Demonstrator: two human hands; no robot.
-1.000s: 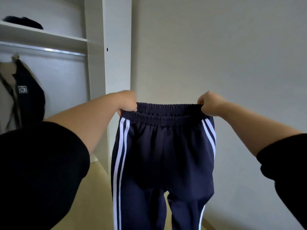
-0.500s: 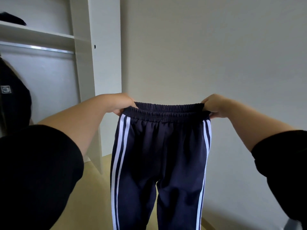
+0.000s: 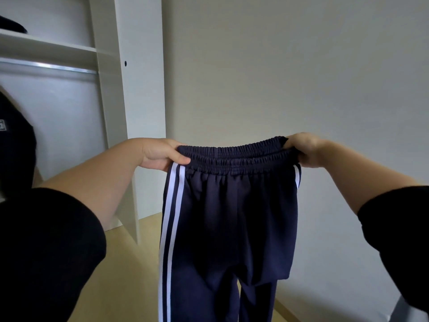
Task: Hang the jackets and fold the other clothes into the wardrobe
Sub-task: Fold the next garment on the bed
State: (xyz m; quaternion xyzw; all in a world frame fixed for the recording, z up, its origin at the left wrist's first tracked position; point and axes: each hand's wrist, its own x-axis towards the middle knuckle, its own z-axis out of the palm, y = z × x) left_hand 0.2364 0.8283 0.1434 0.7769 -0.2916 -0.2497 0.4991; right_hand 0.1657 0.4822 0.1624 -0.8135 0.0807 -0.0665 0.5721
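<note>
Closest in, two black sleeves: the left sleeve (image 3: 46, 252) fills the lower left corner and the right sleeve (image 3: 399, 240) the right edge, with bare forearms reaching forward from both.

Out at arm's length, the left hand (image 3: 162, 154) grasps the left end of the waistband (image 3: 232, 156), thumb laid over the front of the elastic and fingers tucked behind. The right hand (image 3: 306, 151) pinches the right end, its fingers curled round the gathered cloth. Both hands are clamped on the navy trousers (image 3: 232, 217), which hang in mid-air between them, touching nothing else.

And look how they hang: the waistband is on top, stretched left to right and a touch higher at the right hand. The long axis runs straight down, legs pointing at the floor (image 3: 130, 263) and running out of the bottom of the view. Two white stripes (image 3: 173, 205) run down the left side seam. On the right only a short bit of white shows just under the hand. Lower right, a layer of cloth ends in a blunt edge above the leg.

Beyond the trousers, the pale wooden floor. Behind on the left stands the white wardrobe (image 3: 130, 89), open, with a shelf (image 3: 46, 46) and a metal rail (image 3: 46, 67) just beneath it. A dark jacket (image 3: 16, 147) hangs at the far left edge, partly cut off. Farthest back, a plain wall (image 3: 278, 66).
</note>
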